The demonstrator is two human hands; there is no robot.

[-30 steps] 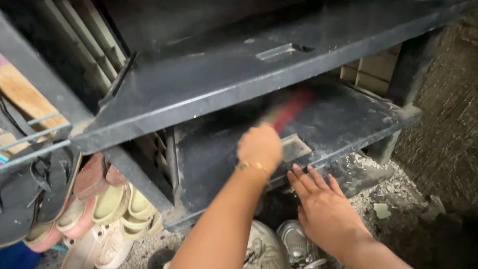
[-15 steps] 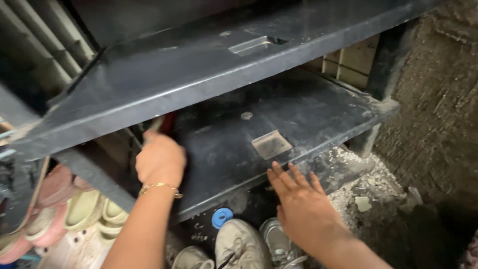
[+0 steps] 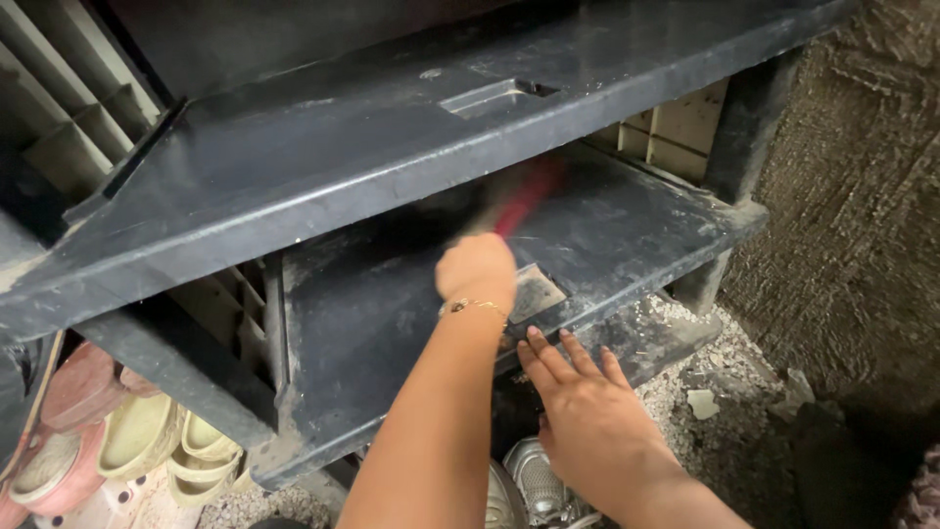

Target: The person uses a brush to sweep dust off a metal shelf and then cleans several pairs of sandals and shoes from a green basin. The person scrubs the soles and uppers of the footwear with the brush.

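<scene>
Left hand (image 3: 477, 271) fingers clenched round red brush (image 3: 524, 196); right hand (image 3: 587, 421) fingers spread.

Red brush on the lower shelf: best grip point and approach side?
Grip the near end of the handle, where the left hand already wraps the red brush. Come from the open front: the upper shelf overhangs it, blocking access from above. The brush is motion-blurred, so its far end is unclear.

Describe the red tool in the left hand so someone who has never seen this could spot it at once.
Start at the black plastic rack and find its lower shelf, dusty and grey. The left hand reaches in there, fist closed around a handle. The tool juts up and away from that fist: a motion-blurred red streak, the only bright colour under the top shelf.
</scene>
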